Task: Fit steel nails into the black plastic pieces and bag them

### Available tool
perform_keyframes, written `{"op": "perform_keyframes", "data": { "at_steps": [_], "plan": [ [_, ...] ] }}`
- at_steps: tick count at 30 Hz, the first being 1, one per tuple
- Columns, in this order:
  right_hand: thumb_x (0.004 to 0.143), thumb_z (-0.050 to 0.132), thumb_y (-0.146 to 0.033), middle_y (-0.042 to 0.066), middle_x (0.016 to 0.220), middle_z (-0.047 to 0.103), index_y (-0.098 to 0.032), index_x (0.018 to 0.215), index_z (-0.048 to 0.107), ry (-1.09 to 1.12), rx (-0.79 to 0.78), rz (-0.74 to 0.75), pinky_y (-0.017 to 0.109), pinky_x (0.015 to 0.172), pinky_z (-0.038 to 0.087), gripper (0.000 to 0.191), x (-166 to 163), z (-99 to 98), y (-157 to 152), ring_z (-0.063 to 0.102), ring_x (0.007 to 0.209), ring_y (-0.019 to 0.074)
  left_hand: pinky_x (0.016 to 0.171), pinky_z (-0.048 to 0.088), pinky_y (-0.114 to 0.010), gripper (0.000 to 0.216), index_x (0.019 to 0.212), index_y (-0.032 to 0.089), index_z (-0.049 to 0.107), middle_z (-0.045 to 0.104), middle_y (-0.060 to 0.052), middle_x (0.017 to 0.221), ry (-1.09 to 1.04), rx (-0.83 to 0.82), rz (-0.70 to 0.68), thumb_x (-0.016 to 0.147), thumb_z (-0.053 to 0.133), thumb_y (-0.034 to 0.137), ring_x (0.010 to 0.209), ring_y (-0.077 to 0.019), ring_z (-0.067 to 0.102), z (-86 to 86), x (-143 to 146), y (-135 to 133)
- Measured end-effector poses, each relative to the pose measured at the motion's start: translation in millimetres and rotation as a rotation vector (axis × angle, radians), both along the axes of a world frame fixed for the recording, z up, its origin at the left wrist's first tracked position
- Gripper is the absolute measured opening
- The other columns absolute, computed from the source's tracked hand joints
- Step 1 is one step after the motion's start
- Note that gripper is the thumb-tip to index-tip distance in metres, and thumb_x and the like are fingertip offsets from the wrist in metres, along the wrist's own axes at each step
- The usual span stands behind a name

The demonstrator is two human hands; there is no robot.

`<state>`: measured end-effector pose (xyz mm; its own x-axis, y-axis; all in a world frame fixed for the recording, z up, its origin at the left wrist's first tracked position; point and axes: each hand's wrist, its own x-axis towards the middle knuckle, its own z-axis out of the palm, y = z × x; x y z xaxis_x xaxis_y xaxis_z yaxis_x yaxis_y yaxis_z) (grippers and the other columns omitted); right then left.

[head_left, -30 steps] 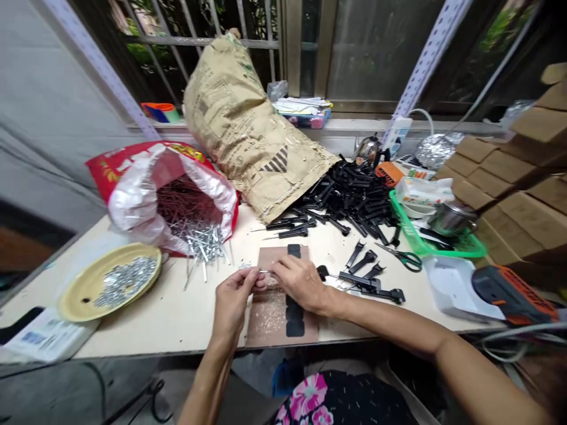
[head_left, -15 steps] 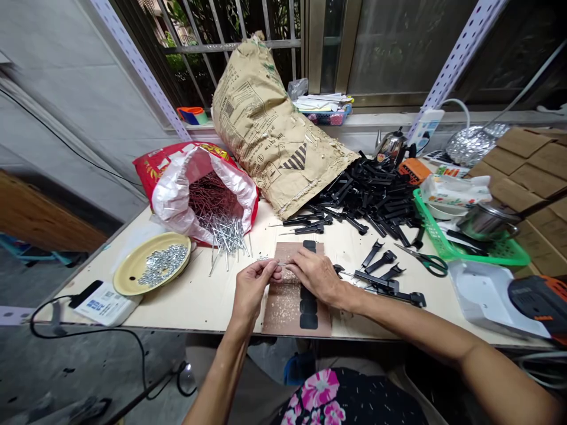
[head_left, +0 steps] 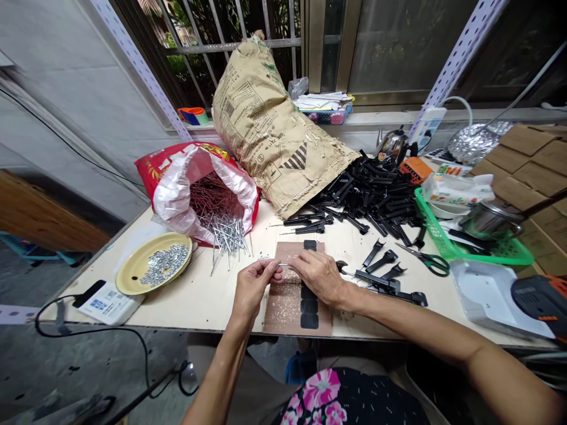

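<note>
A thin silver metal rod [head_left: 284,264] spans the gap between my two hands, above a brown board [head_left: 283,313]. My left hand [head_left: 253,284] pinches one end between thumb and forefinger. The fingers of my right hand [head_left: 318,276] close round the other end, and what else lies under them is hidden. Beneath my right hand runs a row of black squares [head_left: 309,306] on the board, which is dusted with pale crumbs. Just right of that hand lie several black plastic pieces [head_left: 376,280], some with metal rods sticking out.
A red and white bag [head_left: 172,195] of metal rods and a yellow plate [head_left: 128,268] of small metal parts stand left. Behind are a paper sack [head_left: 266,130] and heaped black pieces [head_left: 376,195]. Scissors [head_left: 436,264], a green basket [head_left: 509,254] and a power tool [head_left: 538,301] lie right.
My right hand has shifted very slightly along the rod, its fingertips a little farther right. My left hand keeps its pinch in nearly the same place.
</note>
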<state>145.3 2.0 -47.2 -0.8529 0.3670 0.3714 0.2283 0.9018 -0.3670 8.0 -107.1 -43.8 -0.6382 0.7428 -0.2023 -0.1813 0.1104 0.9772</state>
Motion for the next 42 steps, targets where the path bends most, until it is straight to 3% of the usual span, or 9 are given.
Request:
{"op": "perform_keyframes", "data": {
  "at_steps": [5, 11, 14, 19, 23, 32, 38, 42],
  "plan": [
    [0.095, 0.043, -0.026, 0.002, 0.080, 0.059, -0.018, 0.088, 0.057, 0.062, -0.261, 0.005, 0.023, 0.065, 0.040, 0.018, -0.6, -1.4, 0.0, 0.056, 0.073, 0.0123, 0.061, 0.050, -0.024, 0.031, 0.077, 0.011, 0.070, 0.069, -0.005, 0.068, 0.087, -0.020, 0.008, 0.064, 0.075, 0.040, 0.057, -0.0121, 0.059, 3.0, 0.7, 3.4],
    [0.094, 0.043, -0.027, 0.005, 0.094, 0.057, -0.018, 0.097, 0.056, 0.050, -0.222, 0.016, 0.024, 0.066, 0.043, 0.017, -1.8, 0.9, 0.2, 0.056, 0.080, 0.0137, 0.062, 0.050, -0.024, 0.031, 0.078, 0.013, 0.070, 0.069, -0.004, 0.069, 0.094, -0.004, -0.022, 0.066, 0.074, 0.040, 0.058, -0.0117, 0.059, -0.2, -1.5, 5.9],
    [0.095, 0.041, -0.027, 0.005, 0.088, 0.057, -0.017, 0.092, 0.059, 0.014, -0.207, 0.015, 0.024, 0.065, 0.042, 0.021, -1.9, -0.8, 3.0, 0.055, 0.076, 0.0134, 0.062, 0.050, -0.024, 0.030, 0.079, 0.012, 0.070, 0.069, -0.005, 0.069, 0.091, -0.023, -0.046, 0.067, 0.073, 0.040, 0.058, -0.0119, 0.060, -3.3, -2.5, 5.3],
    [0.093, 0.047, -0.024, 0.001, 0.081, 0.061, -0.018, 0.086, 0.060, 0.109, -0.422, 0.082, 0.024, 0.072, 0.043, 0.016, -2.9, -5.2, 7.9, 0.056, 0.079, 0.0125, 0.061, 0.050, -0.024, 0.032, 0.079, 0.012, 0.070, 0.069, -0.005, 0.068, 0.072, -0.043, -0.069, 0.067, 0.072, 0.042, 0.060, -0.0131, 0.061, -6.2, -1.9, 3.9],
    [0.087, 0.054, -0.020, 0.001, 0.081, 0.061, -0.016, 0.086, 0.059, 0.193, -0.512, 0.035, 0.023, 0.069, 0.043, 0.006, -1.8, -3.8, 7.6, 0.057, 0.076, 0.0119, 0.061, 0.049, -0.022, 0.032, 0.081, 0.013, 0.071, 0.069, -0.004, 0.069, 0.021, -0.040, -0.088, 0.068, 0.072, 0.042, 0.058, -0.0117, 0.060, -6.9, 1.4, 3.6],
    [0.091, 0.048, -0.020, 0.001, 0.086, 0.060, -0.017, 0.090, 0.058, 0.170, -0.517, 0.067, 0.023, 0.074, 0.043, 0.010, 7.4, -3.2, 7.0, 0.056, 0.080, 0.0115, 0.062, 0.050, -0.025, 0.034, 0.084, 0.013, 0.070, 0.069, -0.004, 0.067, -0.089, -0.034, -0.110, 0.064, 0.075, 0.040, 0.058, -0.0132, 0.062, -6.7, 4.4, 5.1],
    [0.091, 0.049, -0.024, 0.003, 0.090, 0.055, -0.017, 0.093, 0.055, 0.115, -0.401, 0.048, 0.024, 0.074, 0.044, 0.009, 13.3, -5.0, 3.5, 0.055, 0.083, 0.0131, 0.059, 0.049, -0.025, 0.032, 0.082, 0.014, 0.070, 0.068, -0.003, 0.063, 0.106, -0.069, -0.086, 0.065, 0.074, 0.040, 0.058, -0.0154, 0.061, -3.9, 8.5, 5.6],
    [0.094, 0.043, -0.024, 0.004, 0.093, 0.053, -0.019, 0.099, 0.057, 0.011, -0.248, 0.037, 0.023, 0.070, 0.043, 0.016, 18.2, -6.0, 4.6, 0.055, 0.082, 0.0127, 0.057, 0.048, -0.024, 0.028, 0.074, 0.015, 0.071, 0.067, -0.004, 0.063, 0.196, -0.108, -0.147, 0.066, 0.072, 0.042, 0.058, -0.0154, 0.060, -1.4, 6.8, 6.7]
  ]
}}
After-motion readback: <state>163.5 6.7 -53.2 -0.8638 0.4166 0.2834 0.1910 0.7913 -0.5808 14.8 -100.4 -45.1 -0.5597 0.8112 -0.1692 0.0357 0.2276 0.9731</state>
